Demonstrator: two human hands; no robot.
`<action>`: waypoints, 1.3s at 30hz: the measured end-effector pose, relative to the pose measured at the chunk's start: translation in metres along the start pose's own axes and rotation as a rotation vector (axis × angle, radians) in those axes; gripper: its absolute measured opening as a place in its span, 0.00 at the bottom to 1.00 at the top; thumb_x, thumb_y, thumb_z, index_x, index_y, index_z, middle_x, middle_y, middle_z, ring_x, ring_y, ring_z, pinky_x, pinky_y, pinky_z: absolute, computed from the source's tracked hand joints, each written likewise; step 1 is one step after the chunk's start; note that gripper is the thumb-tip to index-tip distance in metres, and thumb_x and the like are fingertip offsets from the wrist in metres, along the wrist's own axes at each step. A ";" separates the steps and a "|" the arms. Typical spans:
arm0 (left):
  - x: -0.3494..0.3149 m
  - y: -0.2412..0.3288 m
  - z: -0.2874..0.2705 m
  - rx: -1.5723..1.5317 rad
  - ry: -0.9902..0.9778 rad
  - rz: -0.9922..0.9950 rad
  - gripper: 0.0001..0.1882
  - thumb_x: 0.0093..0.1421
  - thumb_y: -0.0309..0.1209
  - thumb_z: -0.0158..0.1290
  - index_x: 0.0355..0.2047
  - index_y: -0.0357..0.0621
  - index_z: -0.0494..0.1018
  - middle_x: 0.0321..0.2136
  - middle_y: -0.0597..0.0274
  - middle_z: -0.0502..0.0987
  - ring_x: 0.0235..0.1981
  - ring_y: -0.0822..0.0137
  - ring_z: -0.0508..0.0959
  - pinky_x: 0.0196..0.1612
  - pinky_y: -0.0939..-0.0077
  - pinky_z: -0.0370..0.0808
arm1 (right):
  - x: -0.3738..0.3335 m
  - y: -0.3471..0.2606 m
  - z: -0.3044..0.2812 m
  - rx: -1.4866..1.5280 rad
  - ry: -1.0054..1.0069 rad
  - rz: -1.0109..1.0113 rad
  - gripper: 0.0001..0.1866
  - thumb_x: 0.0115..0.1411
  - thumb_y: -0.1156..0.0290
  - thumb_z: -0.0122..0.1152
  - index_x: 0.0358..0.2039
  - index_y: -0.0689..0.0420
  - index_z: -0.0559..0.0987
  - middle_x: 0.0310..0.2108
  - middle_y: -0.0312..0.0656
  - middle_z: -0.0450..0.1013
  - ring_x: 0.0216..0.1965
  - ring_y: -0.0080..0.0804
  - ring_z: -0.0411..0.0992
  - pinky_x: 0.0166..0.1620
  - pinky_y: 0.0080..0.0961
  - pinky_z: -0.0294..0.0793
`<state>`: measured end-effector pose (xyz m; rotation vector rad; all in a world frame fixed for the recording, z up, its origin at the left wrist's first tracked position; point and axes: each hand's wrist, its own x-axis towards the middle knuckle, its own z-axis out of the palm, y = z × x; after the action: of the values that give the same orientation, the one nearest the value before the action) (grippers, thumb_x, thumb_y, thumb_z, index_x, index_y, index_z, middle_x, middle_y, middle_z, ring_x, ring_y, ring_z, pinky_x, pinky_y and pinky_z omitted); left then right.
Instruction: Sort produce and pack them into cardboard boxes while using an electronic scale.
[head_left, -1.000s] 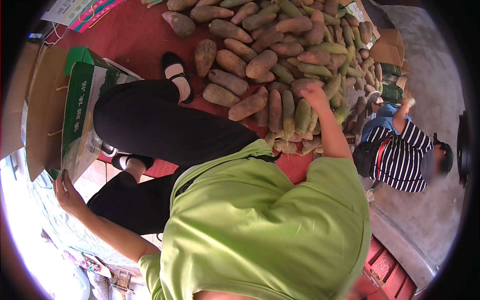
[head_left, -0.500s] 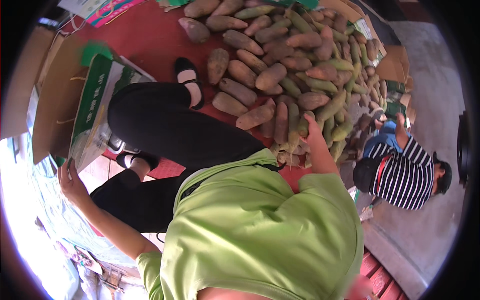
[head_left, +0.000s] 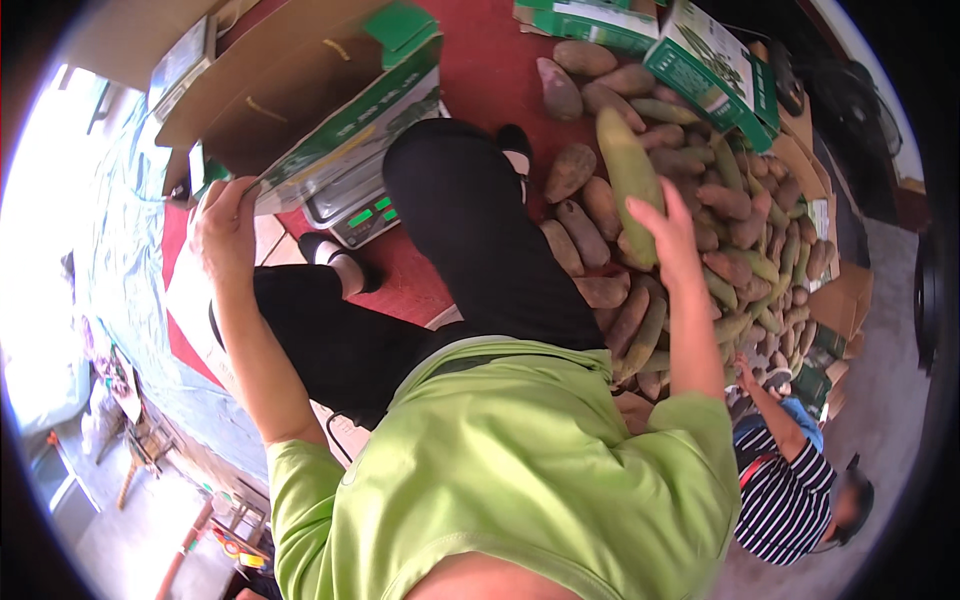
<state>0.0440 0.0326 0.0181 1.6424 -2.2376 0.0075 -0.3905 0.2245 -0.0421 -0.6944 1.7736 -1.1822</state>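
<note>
My right hand [head_left: 670, 238] is closed around the lower part of a long pale-green vegetable [head_left: 625, 165], like a radish, lifted over the pile with its tip pointing away from me. Beneath it spreads a large heap of green and dusty brown-red root vegetables [head_left: 730, 203]. On my left, my left hand [head_left: 228, 225] has its fingers closed on the near corner of an open cardboard box [head_left: 345, 135] with a green and white printed side. The box sits on a scale [head_left: 360, 215] with lit green displays. I cannot see into the bottom of the box.
A green and white carton [head_left: 705, 75] lies at the far edge of the heap, another green carton [head_left: 600, 22] beside it. Red matting [head_left: 485, 65] covers the floor. To the right, a person in a striped shirt [head_left: 785, 500] reaches toward the heap. A black fan [head_left: 850, 105] stands far right.
My right hand has raised the green vegetable from the heap. My left hand still holds the box corner. The view has swung left, bringing the box and scale further in.
</note>
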 end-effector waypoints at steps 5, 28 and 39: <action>0.000 0.003 -0.004 0.036 0.008 0.003 0.06 0.56 0.33 0.55 0.32 0.50 0.78 0.27 0.62 0.74 0.32 0.56 0.75 0.34 0.66 0.70 | 0.050 -0.120 0.076 -0.266 -0.242 -0.482 0.33 0.50 0.65 0.65 0.56 0.62 0.68 0.49 0.42 0.70 0.50 0.28 0.67 0.53 0.25 0.65; -0.003 -0.008 -0.003 -0.055 0.023 0.053 0.05 0.54 0.32 0.56 0.31 0.49 0.78 0.25 0.63 0.74 0.30 0.58 0.75 0.35 0.69 0.70 | 0.118 -0.145 0.220 -0.307 -0.624 -0.796 0.20 0.49 0.70 0.63 0.44 0.60 0.76 0.38 0.51 0.76 0.40 0.41 0.76 0.45 0.30 0.73; 0.006 -0.029 0.010 -0.126 0.026 0.093 0.06 0.57 0.26 0.55 0.35 0.42 0.78 0.31 0.60 0.78 0.32 0.61 0.79 0.37 0.74 0.72 | 0.051 0.119 -0.076 -0.548 0.062 -0.002 0.16 0.54 0.69 0.62 0.42 0.63 0.76 0.36 0.47 0.77 0.39 0.34 0.75 0.43 0.28 0.73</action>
<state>0.0661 0.0155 0.0051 1.4639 -2.2443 -0.0857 -0.4792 0.2633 -0.1569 -0.9785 2.1728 -0.7179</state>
